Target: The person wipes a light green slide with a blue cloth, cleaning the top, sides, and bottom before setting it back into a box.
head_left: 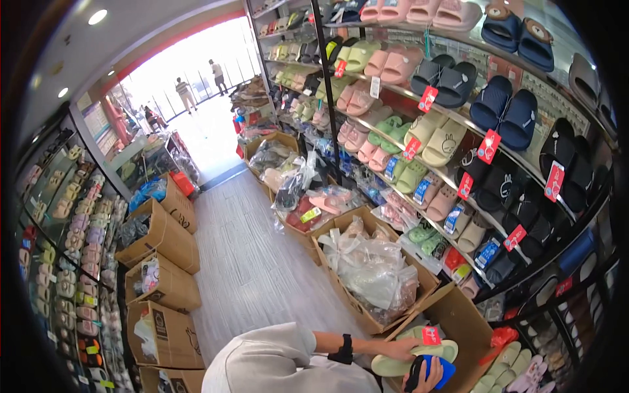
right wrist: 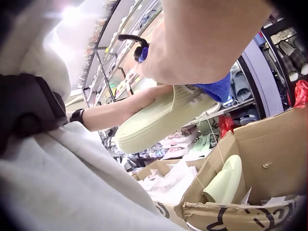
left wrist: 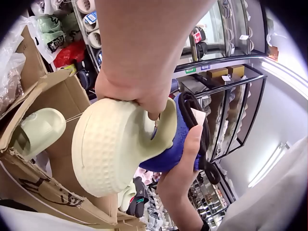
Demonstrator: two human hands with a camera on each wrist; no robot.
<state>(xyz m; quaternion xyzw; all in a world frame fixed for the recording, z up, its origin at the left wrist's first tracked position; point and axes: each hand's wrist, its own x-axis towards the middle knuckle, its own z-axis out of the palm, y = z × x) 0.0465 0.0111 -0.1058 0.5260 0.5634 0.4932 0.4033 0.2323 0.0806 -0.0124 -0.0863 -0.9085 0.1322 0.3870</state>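
Note:
My left hand (head_left: 404,348) grips a pale green slipper (left wrist: 103,147) by its side, the thumb near the foot opening. A blue cloth (left wrist: 168,156) with black edging is in my right hand (head_left: 427,375), whose fingers curl round it. It lies against the slipper's strap end, as the right wrist view also shows, with the blue cloth (right wrist: 217,88) beside the strap. A second pale green slipper (right wrist: 226,180) hangs by a thin string at the open cardboard box (right wrist: 269,144). A red tag (head_left: 431,335) shows beside my left hand.
Boxes of bagged slippers (head_left: 373,268) stand along the right shelves (head_left: 485,137), which hold many slippers with red tags. More cardboard boxes (head_left: 167,334) line the left side of the aisle floor (head_left: 255,249). Two people (head_left: 185,93) stand near the bright entrance.

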